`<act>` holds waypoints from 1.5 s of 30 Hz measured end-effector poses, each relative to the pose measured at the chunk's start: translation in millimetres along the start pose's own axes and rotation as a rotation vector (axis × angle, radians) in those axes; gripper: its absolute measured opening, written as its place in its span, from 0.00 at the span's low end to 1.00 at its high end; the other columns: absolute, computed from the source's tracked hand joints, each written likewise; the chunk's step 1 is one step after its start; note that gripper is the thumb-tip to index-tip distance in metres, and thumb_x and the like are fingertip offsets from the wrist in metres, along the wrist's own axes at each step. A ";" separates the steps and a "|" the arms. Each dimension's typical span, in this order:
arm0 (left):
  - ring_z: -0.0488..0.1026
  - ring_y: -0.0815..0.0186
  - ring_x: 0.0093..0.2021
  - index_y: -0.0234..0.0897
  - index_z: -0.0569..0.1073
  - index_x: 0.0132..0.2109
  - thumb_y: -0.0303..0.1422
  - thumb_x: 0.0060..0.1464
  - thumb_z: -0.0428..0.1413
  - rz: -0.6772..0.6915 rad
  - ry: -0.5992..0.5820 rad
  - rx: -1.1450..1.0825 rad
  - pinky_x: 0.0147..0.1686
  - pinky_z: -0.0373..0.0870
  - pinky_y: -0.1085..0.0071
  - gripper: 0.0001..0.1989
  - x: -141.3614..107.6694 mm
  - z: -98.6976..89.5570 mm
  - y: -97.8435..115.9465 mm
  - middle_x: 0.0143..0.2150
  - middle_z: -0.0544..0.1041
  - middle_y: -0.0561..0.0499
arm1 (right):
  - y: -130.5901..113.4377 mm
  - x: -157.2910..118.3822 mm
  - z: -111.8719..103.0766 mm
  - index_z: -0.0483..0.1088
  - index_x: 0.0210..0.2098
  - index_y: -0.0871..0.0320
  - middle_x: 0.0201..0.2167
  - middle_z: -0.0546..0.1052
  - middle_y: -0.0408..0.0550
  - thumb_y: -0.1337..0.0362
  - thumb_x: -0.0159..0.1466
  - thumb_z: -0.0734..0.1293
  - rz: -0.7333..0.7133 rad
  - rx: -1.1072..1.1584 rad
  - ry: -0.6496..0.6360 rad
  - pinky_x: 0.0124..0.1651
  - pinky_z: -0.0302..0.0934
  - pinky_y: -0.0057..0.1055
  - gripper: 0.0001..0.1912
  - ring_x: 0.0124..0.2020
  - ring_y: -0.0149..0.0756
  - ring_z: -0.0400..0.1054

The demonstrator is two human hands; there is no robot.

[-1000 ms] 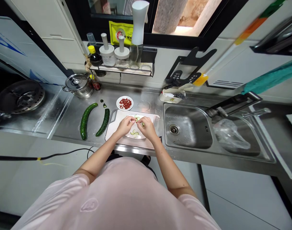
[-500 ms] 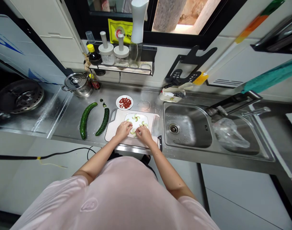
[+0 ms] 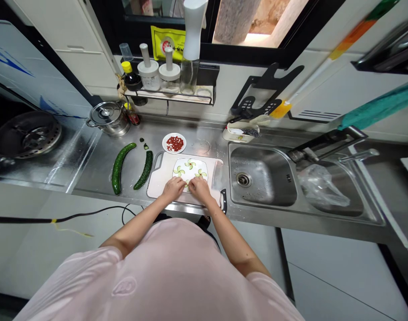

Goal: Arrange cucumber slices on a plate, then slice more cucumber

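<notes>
Along the stainless-steel desk (image 3: 93, 167): one steel sink (image 3: 262, 178), round-cornered basin; one white cutting board (image 3: 160, 178), smooth plastic with a moulded handle; on it, one square white plate (image 3: 204, 183). Left of the board, two whole cucumbers (image 3: 123, 167), curved, dark green, glossy. Left hand (image 3: 173, 188) and right hand (image 3: 199, 189), fingers curled narrowly, meet at the plate's near side; any pinched slice is hidden. Thin pale-green cucumber slices (image 3: 190, 164) lie fanned in pinwheels on the plate; such limp slices suit light fingertip pressure. One small dish of dried red goji berries (image 3: 174, 143).
</notes>
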State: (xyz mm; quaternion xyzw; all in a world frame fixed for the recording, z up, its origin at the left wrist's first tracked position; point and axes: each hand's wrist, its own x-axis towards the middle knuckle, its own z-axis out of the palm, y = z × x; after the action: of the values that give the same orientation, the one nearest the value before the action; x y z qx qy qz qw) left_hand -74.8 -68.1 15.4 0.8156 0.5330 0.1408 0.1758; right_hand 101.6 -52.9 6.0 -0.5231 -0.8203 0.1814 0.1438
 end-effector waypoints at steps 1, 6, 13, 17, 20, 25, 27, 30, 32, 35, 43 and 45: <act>0.66 0.62 0.43 0.42 0.75 0.43 0.30 0.59 0.47 0.012 -0.002 0.010 0.43 0.65 0.66 0.12 -0.6 1.2 -0.1 0.39 0.72 0.47 | 0.1 0.1 0.3 0.70 0.29 0.57 0.29 0.70 0.48 0.66 0.62 0.62 0.000 -0.004 0.001 0.39 0.50 0.31 0.07 0.37 0.38 0.60; 0.66 0.62 0.42 0.42 0.75 0.45 0.30 0.59 0.47 0.045 -0.005 0.048 0.42 0.64 0.66 0.13 -1.9 5.4 -1.5 0.39 0.72 0.46 | 0.4 0.4 1.2 0.70 0.29 0.57 0.30 0.70 0.49 0.65 0.63 0.62 -0.003 -0.024 -0.004 0.38 0.49 0.31 0.08 0.36 0.38 0.59; 0.65 0.62 0.42 0.44 0.76 0.47 0.29 0.58 0.48 0.066 -0.007 0.041 0.41 0.64 0.66 0.15 -3.1 8.0 -4.2 0.39 0.71 0.46 | 0.8 0.8 4.2 0.70 0.29 0.57 0.30 0.70 0.48 0.67 0.62 0.62 -0.011 -0.047 -0.005 0.38 0.49 0.32 0.07 0.37 0.38 0.59; 0.65 0.62 0.42 0.43 0.75 0.47 0.29 0.58 0.48 0.081 -0.019 0.071 0.40 0.64 0.66 0.15 -3.5 9.1 -4.4 0.39 0.71 0.45 | 0.2 1.1 5.0 0.71 0.30 0.58 0.31 0.71 0.49 0.66 0.62 0.62 0.006 -0.050 -0.030 0.39 0.49 0.32 0.07 0.37 0.39 0.59; 0.64 0.62 0.41 0.43 0.76 0.47 0.30 0.59 0.48 0.107 -0.006 0.101 0.39 0.63 0.66 0.14 -3.2 10.8 -5.1 0.39 0.70 0.45 | -0.8 1.3 4.4 0.71 0.31 0.58 0.32 0.71 0.49 0.66 0.63 0.61 0.013 -0.067 -0.053 0.40 0.49 0.32 0.07 0.38 0.39 0.59; 0.63 0.63 0.39 0.42 0.76 0.45 0.31 0.59 0.47 0.142 0.008 0.159 0.37 0.62 0.67 0.13 -2.3 14.4 -7.1 0.38 0.70 0.46 | -0.2 1.3 2.9 0.70 0.32 0.57 0.33 0.72 0.48 0.65 0.62 0.62 0.045 -0.068 -0.060 0.39 0.48 0.31 0.05 0.39 0.39 0.59; 0.63 0.63 0.39 0.43 0.76 0.45 0.31 0.60 0.47 0.146 0.013 0.175 0.37 0.62 0.67 0.13 -2.3 14.9 -7.3 0.38 0.70 0.47 | 1.0 1.4 2.4 0.70 0.33 0.57 0.33 0.72 0.48 0.64 0.62 0.62 0.055 -0.054 -0.057 0.39 0.48 0.31 0.05 0.39 0.39 0.59; 0.63 0.63 0.39 0.43 0.75 0.45 0.31 0.60 0.48 0.150 0.014 0.178 0.37 0.61 0.67 0.13 -2.5 14.1 -6.8 0.38 0.70 0.47 | 2.7 2.4 1.6 0.69 0.33 0.56 0.34 0.72 0.48 0.64 0.62 0.62 0.064 -0.040 -0.046 0.39 0.48 0.31 0.05 0.40 0.39 0.59; 0.63 0.63 0.39 0.43 0.75 0.46 0.31 0.59 0.48 0.150 0.011 0.175 0.37 0.62 0.67 0.13 -2.7 13.1 -6.3 0.38 0.70 0.46 | 3.2 3.5 1.3 0.69 0.33 0.56 0.33 0.71 0.48 0.64 0.62 0.62 0.068 -0.037 -0.046 0.39 0.48 0.31 0.05 0.39 0.38 0.59; 0.63 0.63 0.40 0.43 0.75 0.46 0.31 0.59 0.48 0.148 0.010 0.174 0.37 0.62 0.68 0.13 -2.9 12.2 -5.9 0.38 0.70 0.46 | 3.1 5.0 1.6 0.69 0.32 0.57 0.33 0.71 0.48 0.65 0.62 0.63 0.064 -0.043 -0.063 0.39 0.48 0.31 0.05 0.39 0.38 0.59; 0.63 0.63 0.40 0.41 0.75 0.45 0.30 0.59 0.48 0.144 0.033 0.162 0.37 0.62 0.67 0.13 -3.1 15.3 -7.7 0.37 0.70 0.46 | 3.0 6.4 4.0 0.70 0.33 0.57 0.34 0.71 0.49 0.64 0.63 0.62 0.071 -0.061 -0.079 0.40 0.48 0.31 0.06 0.39 0.38 0.59; 0.63 0.63 0.39 0.41 0.75 0.45 0.30 0.59 0.48 0.150 0.035 0.162 0.37 0.62 0.67 0.13 -3.2 15.7 -8.2 0.38 0.70 0.46 | 3.1 6.7 3.8 0.70 0.33 0.57 0.34 0.71 0.49 0.64 0.63 0.62 0.068 -0.064 -0.087 0.41 0.48 0.31 0.06 0.39 0.38 0.59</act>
State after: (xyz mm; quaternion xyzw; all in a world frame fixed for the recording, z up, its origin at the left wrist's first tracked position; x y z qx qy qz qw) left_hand -76.2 -70.1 -2.4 0.8622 0.4831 0.1243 0.0889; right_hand 99.7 -46.2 1.6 -0.5465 -0.8130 0.1823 0.0849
